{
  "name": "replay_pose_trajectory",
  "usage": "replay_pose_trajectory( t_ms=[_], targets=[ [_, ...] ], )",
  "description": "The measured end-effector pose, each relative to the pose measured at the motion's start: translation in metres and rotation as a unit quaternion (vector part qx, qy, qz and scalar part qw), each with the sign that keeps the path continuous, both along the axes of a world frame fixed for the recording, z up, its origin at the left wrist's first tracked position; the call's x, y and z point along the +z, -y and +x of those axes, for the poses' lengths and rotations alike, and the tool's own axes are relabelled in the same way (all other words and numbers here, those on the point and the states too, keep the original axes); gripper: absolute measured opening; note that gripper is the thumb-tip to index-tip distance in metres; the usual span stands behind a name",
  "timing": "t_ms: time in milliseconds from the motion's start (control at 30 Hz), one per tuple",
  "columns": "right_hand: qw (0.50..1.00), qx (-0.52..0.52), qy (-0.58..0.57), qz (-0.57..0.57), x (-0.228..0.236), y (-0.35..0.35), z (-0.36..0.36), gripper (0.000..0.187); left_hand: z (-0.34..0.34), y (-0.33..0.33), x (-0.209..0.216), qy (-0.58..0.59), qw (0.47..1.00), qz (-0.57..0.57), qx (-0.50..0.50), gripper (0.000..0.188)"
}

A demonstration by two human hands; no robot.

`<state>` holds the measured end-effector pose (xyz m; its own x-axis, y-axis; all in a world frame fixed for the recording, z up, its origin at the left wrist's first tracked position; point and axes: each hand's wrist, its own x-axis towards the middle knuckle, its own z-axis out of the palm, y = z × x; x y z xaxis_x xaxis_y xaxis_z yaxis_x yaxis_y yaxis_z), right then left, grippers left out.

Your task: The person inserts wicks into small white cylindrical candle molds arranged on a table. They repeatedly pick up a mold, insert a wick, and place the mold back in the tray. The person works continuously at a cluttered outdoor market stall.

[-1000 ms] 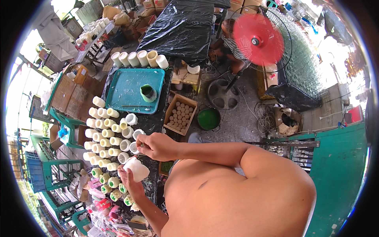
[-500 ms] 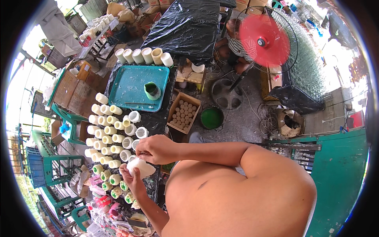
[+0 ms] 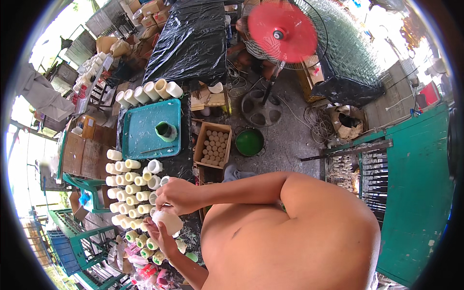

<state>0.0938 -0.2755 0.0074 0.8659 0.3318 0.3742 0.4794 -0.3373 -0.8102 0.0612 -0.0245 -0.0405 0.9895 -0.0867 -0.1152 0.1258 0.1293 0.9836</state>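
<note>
My left hand (image 3: pixel 163 234) is closed around the lower side of a white cup-shaped piece (image 3: pixel 170 223), its thumb lying along the wall. At the upper edge of that piece, the fingers of my right hand (image 3: pixel 180 195) are pinched together. Whatever may lie between those fingertips is hidden. Several cream hollow cylinders (image 3: pixel 131 189) stand in rows just left of my hands. Below them are shorter ones stained green (image 3: pixel 146 253). Beyond the rows, a teal tray (image 3: pixel 137 126) holds a green-and-white vessel (image 3: pixel 166 131) and a thin stick (image 3: pixel 152 150).
White cylinders (image 3: pixel 140 94) line the tray's far edge. A cardboard box (image 3: pixel 197 153) of round pieces and a pot of green liquid (image 3: pixel 249 142) are to the right. Farther off, a red fan (image 3: pixel 281 35) spins near a seated person (image 3: pixel 258 50). A green panel (image 3: pixel 415 193) stands at far right.
The whole view has shifted, and the tray now appears lower and farther left. The white piece has tilted a little in my left hand, and my right hand's pinch stays at its upper edge.
</note>
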Motion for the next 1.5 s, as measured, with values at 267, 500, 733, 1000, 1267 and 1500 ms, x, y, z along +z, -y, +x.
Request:
replay_pose_trajectory(
  t_ms=[267, 500, 733, 1000, 1267, 1500],
  targets=[
    [0.994, -0.058, 0.048, 0.073, 0.032, 0.021, -0.003, 0.010, -0.006, 0.023, 0.011, 0.067, 0.998, 0.009, 0.002, 0.087],
    [0.992, -0.026, 0.058, -0.109, 0.080, 0.028, -0.010, 0.007, -0.020, 0.035, 0.046, 0.086, 0.992, -0.094, -0.014, 0.059],
    [0.969, 0.055, 0.147, -0.192, 0.107, -0.009, -0.004, 0.009, -0.044, 0.033, 0.053, 0.051, 0.982, -0.152, 0.101, 0.054],
    [0.955, 0.139, 0.175, -0.194, 0.111, -0.051, 0.005, 0.014, -0.072, 0.016, 0.045, 0.052, 0.976, -0.189, 0.090, 0.052],
    [0.946, 0.205, 0.166, -0.190, 0.103, -0.070, 0.000, 0.017, -0.094, 0.014, 0.055, 0.048, 0.958, -0.252, 0.126, 0.062],
    [0.917, 0.293, 0.167, -0.212, 0.111, -0.070, 0.016, 0.016, -0.109, 0.010, 0.043, 0.082, 0.958, -0.232, 0.147, 0.049]
  ],
)
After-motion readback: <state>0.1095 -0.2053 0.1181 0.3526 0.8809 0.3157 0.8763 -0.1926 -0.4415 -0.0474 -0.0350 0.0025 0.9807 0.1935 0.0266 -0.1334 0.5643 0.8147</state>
